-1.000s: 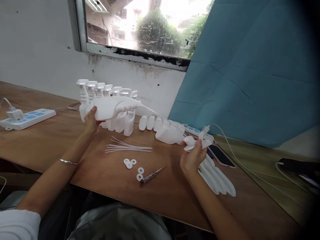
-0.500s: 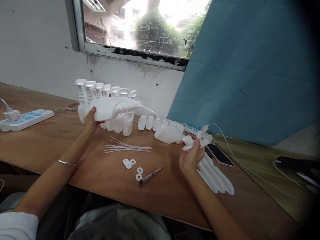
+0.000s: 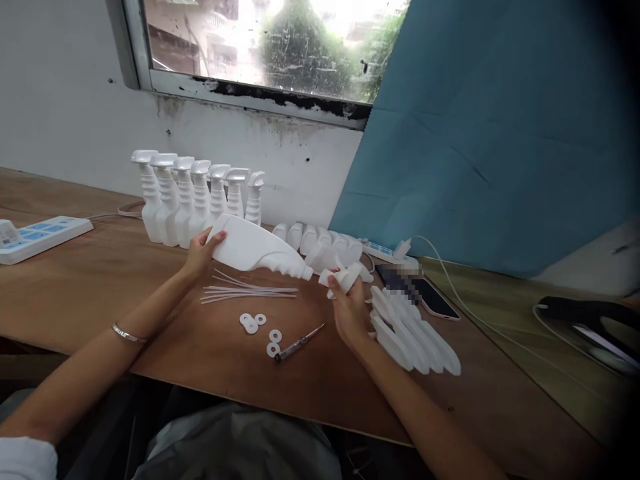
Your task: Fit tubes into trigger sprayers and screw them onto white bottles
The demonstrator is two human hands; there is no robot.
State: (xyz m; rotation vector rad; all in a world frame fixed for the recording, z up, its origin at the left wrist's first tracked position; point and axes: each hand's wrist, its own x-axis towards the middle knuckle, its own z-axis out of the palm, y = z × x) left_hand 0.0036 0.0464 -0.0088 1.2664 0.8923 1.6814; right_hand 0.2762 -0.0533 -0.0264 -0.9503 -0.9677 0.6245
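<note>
My left hand (image 3: pixel 201 253) grips the base end of a white plastic bottle (image 3: pixel 255 248), held aslant above the table with its threaded neck pointing right and down. In my right hand (image 3: pixel 349 307) is a white trigger sprayer head (image 3: pixel 347 279), pinched between thumb and fingers. The bottle's neck is close to the sprayer head; whether they touch I cannot tell. Under the bottle lie several thin white tubes (image 3: pixel 250 292). White washers (image 3: pixel 250 325) and a screwdriver (image 3: pixel 300 343) with a clear handle lie on the table between my forearms.
Several white spray bottles (image 3: pixel 167 200) stand in a row by the wall. More white plastic parts (image 3: pixel 327 247) sit behind my right hand, and curved white pieces (image 3: pixel 415 340) lie right of it. A phone (image 3: pixel 437 299), cables and a power strip (image 3: pixel 47 239) are on the table.
My left hand has tipped the bottle so its neck points lower. My right hand has brought the sprayer head left, up to the neck. A thin tube seen at the neck earlier no longer shows.
</note>
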